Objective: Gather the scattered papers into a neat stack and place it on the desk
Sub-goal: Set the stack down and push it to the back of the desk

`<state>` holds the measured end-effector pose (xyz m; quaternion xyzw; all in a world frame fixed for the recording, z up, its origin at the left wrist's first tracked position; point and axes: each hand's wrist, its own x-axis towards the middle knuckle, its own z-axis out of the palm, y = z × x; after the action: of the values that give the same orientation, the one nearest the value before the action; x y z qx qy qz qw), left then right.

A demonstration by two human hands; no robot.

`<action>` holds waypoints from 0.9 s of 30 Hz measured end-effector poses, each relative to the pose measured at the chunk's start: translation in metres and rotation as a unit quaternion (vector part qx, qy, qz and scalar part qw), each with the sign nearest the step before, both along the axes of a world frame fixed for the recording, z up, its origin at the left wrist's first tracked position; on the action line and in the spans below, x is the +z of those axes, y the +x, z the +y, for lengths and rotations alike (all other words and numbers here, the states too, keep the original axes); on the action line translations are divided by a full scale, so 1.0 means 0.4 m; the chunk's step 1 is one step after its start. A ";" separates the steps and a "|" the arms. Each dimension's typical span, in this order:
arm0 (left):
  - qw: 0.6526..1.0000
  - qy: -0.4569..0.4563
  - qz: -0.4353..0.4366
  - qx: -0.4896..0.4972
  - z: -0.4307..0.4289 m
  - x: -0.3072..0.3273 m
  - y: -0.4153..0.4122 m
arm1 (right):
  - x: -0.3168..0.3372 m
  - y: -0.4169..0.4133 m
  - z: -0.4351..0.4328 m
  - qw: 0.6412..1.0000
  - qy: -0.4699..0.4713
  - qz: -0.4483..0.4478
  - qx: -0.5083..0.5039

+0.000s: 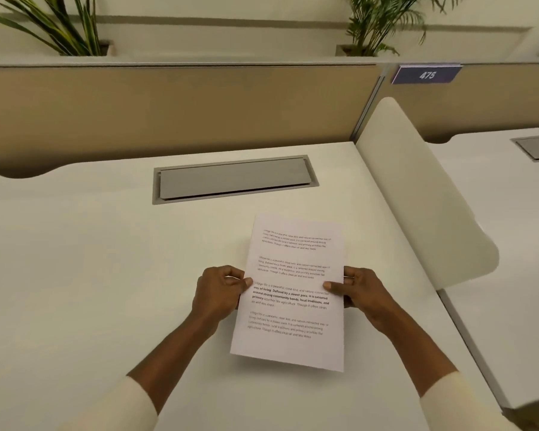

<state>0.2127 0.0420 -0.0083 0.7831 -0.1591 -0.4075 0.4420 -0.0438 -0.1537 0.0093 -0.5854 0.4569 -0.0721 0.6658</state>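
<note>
Paper stack (290, 293): printed sheets, text side up, edges aligned. It is located on the near side of the grey cable hatch (234, 178), offset slightly to its right, over the white desk (75, 259). The stack's near edge casts a shadow on the desk; whether the far edge touches the surface cannot be determined. The number of sheets is not discernible.

Left hand (220, 293): grips the stack's left edge, thumb on top, fingers curled beneath.

Right hand (360, 290): grips the right edge in the same way, thumb on the printed face.

White side divider (417, 197): stands right of the hatch. Beige partition (168, 110): runs behind the hatch. Plate numbered 475 (426, 75): behind the hatch, to its right.
</note>
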 end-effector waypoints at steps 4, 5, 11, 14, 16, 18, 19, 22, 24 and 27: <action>0.999 0.017 -0.004 0.033 -0.146 0.001 -0.038 | -0.009 0.009 -0.188 0.999 -0.023 0.035 0.020; 0.999 0.018 -0.006 0.041 -0.187 0.001 -0.045 | -0.010 0.016 -0.236 0.998 -0.030 0.046 0.023; 0.996 0.021 -0.060 0.064 -0.432 -0.007 -0.054 | -0.011 0.070 -0.469 0.991 -0.099 0.088 0.024; 0.995 0.022 -0.065 0.070 -0.540 -0.018 -0.037 | -0.025 0.099 -0.564 0.988 -0.119 0.101 0.006; 0.994 0.024 -0.069 0.077 -0.606 -0.025 -0.019 | -0.032 0.126 -0.626 0.985 -0.131 0.113 -0.004; 0.994 0.026 -0.071 0.083 -0.666 -0.035 -0.002 | -0.040 0.156 -0.684 0.981 -0.147 0.125 -0.008; 0.994 0.027 -0.071 0.085 -0.694 -0.040 0.006 | -0.045 0.171 -0.711 0.979 -0.156 0.133 -0.010; 0.992 0.029 -0.081 0.091 -0.769 -0.055 0.025 | -0.066 0.214 -0.785 0.970 -0.183 0.161 -0.014; 0.991 0.033 -0.091 0.093 -0.809 -0.064 0.033 | -0.077 0.239 -0.824 0.964 -0.199 0.177 -0.014; 0.991 0.038 -0.091 0.091 -0.857 -0.078 0.043 | -0.093 0.269 -0.866 0.954 -0.222 0.199 -0.014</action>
<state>0.2300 -0.3008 -0.0396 0.8442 -0.1116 -0.2983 0.4311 0.0638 -0.5002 -0.0279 -0.7145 0.5607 -0.0636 0.4136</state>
